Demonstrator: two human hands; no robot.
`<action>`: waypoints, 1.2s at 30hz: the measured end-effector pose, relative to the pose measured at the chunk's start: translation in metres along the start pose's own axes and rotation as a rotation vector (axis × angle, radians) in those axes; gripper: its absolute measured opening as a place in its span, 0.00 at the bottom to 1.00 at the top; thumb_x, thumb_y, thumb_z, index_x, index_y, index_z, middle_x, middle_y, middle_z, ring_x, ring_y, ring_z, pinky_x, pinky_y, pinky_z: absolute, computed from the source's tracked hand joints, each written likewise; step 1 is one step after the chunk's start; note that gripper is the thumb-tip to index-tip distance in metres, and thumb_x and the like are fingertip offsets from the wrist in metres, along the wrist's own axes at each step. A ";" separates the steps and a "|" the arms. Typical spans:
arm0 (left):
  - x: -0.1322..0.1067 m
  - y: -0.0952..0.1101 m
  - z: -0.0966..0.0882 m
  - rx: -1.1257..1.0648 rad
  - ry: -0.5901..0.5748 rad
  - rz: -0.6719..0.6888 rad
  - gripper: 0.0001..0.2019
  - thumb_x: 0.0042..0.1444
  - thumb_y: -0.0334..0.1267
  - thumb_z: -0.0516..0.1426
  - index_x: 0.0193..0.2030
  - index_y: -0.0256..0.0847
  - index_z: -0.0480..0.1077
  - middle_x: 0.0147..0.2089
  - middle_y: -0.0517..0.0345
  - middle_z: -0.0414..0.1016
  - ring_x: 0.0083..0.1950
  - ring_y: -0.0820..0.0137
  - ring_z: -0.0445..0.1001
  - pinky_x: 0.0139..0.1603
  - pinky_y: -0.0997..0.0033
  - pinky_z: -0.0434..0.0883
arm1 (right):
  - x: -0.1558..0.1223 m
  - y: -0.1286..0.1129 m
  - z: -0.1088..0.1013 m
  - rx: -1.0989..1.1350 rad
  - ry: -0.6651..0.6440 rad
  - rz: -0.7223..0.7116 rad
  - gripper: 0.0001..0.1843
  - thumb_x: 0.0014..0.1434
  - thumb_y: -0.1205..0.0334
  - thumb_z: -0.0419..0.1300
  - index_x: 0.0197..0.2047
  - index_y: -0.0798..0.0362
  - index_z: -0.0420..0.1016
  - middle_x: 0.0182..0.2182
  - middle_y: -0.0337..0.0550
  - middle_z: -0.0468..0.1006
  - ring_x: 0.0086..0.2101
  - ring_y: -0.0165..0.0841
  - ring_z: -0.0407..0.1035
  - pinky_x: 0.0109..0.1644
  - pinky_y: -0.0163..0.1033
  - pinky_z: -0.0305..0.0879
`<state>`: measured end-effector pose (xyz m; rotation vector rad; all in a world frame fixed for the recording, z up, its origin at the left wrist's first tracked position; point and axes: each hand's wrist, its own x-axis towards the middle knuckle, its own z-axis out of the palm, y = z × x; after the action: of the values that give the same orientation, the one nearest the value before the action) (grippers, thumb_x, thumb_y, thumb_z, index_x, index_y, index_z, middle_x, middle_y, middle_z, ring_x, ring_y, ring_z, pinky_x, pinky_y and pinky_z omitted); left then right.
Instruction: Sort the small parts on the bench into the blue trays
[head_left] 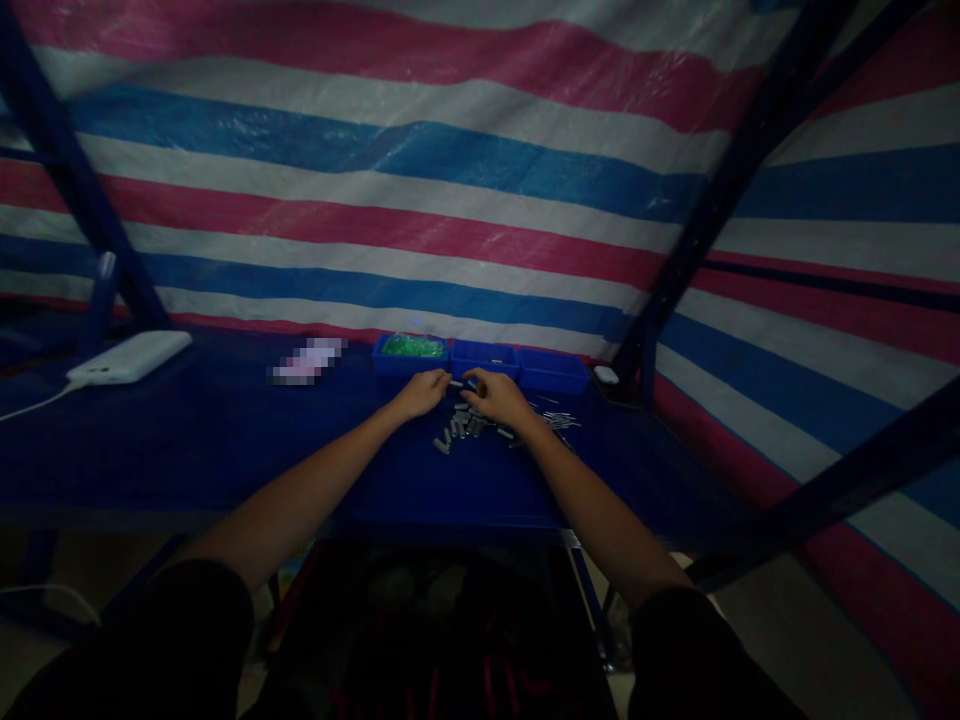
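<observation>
My left hand [424,394] is over the blue table, its fingertips pinched on a small pale rod-like piece [455,384] that points toward my other hand. Just to the right, my right hand [498,398] is curled with thumb and forefinger bent around a small dark spot; what they hold is too dim to make out. Beneath and between both hands lies a loose pile of small grey cylinders [459,424]. Thin metal pins [559,420] are scattered to the right of my right wrist.
Behind my hands stand a blue bin holding a green bagged item [414,346], a middle blue bin [484,357] and a right blue bin [553,371]. A white power bank [131,358] with a cable lies far left; a white case [605,375] sits right, near the frame post [694,225].
</observation>
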<state>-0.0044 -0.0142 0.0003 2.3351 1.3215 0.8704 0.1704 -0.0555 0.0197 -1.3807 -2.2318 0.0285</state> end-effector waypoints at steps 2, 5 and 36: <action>0.000 0.003 -0.001 -0.053 0.007 -0.009 0.18 0.58 0.43 0.42 0.23 0.39 0.63 0.22 0.61 0.66 0.26 0.71 0.65 0.29 0.74 0.59 | -0.001 -0.006 -0.002 -0.075 -0.020 -0.025 0.15 0.53 0.58 0.57 0.45 0.49 0.68 0.28 0.37 0.74 0.29 0.29 0.66 0.31 0.32 0.55; -0.001 0.006 -0.001 -0.117 -0.008 -0.022 0.19 0.57 0.45 0.41 0.21 0.39 0.62 0.20 0.61 0.64 0.25 0.72 0.64 0.28 0.74 0.58 | -0.003 -0.011 -0.004 -0.144 -0.022 -0.040 0.12 0.55 0.59 0.54 0.44 0.49 0.68 0.32 0.40 0.75 0.31 0.31 0.67 0.33 0.33 0.55; -0.007 0.019 0.009 -0.232 0.121 0.005 0.14 0.57 0.43 0.44 0.32 0.37 0.64 0.29 0.58 0.69 0.31 0.71 0.67 0.34 0.73 0.64 | -0.004 -0.007 -0.004 0.092 0.063 0.030 0.16 0.56 0.55 0.51 0.46 0.53 0.65 0.24 0.36 0.72 0.26 0.28 0.65 0.30 0.30 0.54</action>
<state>0.0111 -0.0296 0.0013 2.1375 1.1887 1.1181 0.1678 -0.0626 0.0236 -1.3476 -2.1304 0.0955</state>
